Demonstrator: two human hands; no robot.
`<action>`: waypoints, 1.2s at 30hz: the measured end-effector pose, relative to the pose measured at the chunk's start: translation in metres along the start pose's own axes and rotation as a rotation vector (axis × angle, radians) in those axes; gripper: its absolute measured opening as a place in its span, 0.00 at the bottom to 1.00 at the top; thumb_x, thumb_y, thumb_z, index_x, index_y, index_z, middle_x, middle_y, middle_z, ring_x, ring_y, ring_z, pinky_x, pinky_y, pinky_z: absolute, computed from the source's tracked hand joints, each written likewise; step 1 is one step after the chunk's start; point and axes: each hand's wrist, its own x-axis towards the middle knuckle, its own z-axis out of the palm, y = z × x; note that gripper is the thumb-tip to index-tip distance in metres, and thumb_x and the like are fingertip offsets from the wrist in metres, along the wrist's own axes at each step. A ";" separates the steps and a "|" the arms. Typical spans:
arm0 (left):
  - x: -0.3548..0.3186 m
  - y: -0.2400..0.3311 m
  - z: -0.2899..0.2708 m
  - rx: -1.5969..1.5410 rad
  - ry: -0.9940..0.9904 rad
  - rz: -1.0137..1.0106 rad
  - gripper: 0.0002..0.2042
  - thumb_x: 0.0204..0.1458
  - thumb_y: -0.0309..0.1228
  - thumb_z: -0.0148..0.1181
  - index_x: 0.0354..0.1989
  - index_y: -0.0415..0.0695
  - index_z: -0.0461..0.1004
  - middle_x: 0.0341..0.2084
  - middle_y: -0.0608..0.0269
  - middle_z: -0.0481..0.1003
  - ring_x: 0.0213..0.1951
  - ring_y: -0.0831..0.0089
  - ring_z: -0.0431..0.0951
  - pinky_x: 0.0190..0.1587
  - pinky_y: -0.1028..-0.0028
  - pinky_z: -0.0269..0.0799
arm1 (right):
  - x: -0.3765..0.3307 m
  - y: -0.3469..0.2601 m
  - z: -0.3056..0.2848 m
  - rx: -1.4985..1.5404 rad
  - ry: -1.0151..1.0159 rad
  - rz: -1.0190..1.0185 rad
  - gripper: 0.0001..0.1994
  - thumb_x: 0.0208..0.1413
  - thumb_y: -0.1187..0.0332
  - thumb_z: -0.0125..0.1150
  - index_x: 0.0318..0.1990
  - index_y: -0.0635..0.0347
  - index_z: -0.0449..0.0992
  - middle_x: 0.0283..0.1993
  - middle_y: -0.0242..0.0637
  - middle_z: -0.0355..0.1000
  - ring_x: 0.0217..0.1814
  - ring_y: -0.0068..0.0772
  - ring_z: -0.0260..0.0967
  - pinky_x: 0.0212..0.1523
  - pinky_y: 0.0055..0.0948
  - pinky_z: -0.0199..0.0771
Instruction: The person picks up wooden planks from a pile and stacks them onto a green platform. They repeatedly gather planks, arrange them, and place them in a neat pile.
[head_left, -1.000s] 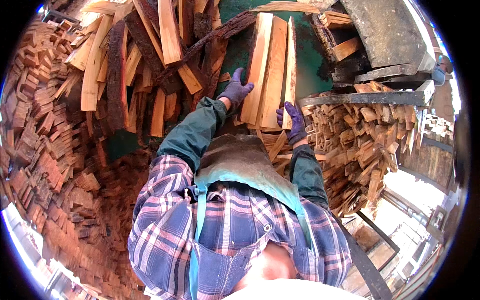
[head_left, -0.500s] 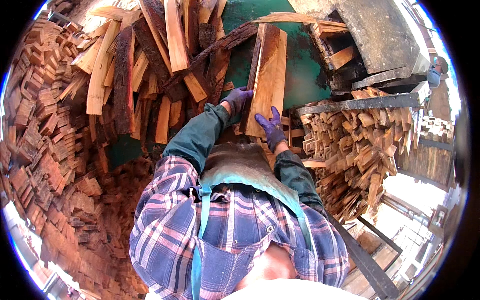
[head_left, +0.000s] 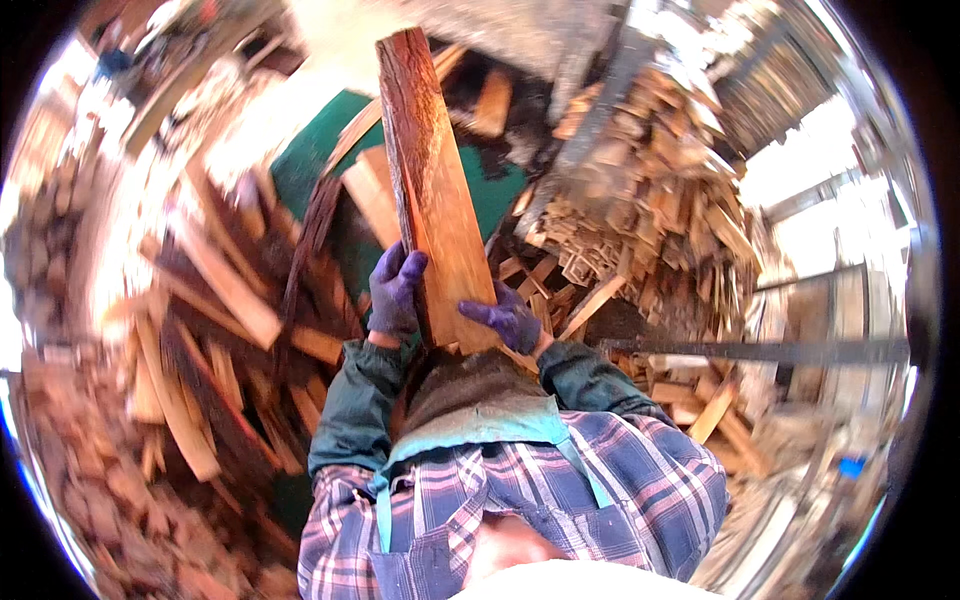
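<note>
A long split slab of wood [head_left: 452, 225], pale on its face and rough with dark bark along its left side, points away from my body. My left hand [head_left: 396, 293], in a purple glove, is closed around the slab's left edge near its close end. On the opposite edge, my right hand [head_left: 508, 320], gloved alike, grips with the thumb laid over the pale face. The slab's near end meets my dark, soiled apron [head_left: 470, 385]; whether they touch I cannot tell.
Split wood pieces [head_left: 225, 270] lie heaped on the left. Beyond the slab is a green surface [head_left: 325, 135] with a pale wood strip across it. Stacked wood sticks [head_left: 640, 190] stand at the right, near a dark metal bar [head_left: 770, 350]. Motion blurs the surroundings.
My body and view have turned to the right. The slab has come with me, held in both hands, and now looks larger and closer.
</note>
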 end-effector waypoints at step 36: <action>0.123 -0.157 -0.131 1.013 0.209 -0.054 0.20 0.47 0.35 0.62 0.50 0.42 0.74 0.41 0.45 0.78 0.45 0.51 0.79 0.49 0.60 0.74 | -0.246 0.073 -0.294 -0.964 1.488 -0.136 0.07 0.57 0.65 0.57 0.42 0.47 0.72 0.40 0.35 0.75 0.41 0.37 0.74 0.42 0.36 0.75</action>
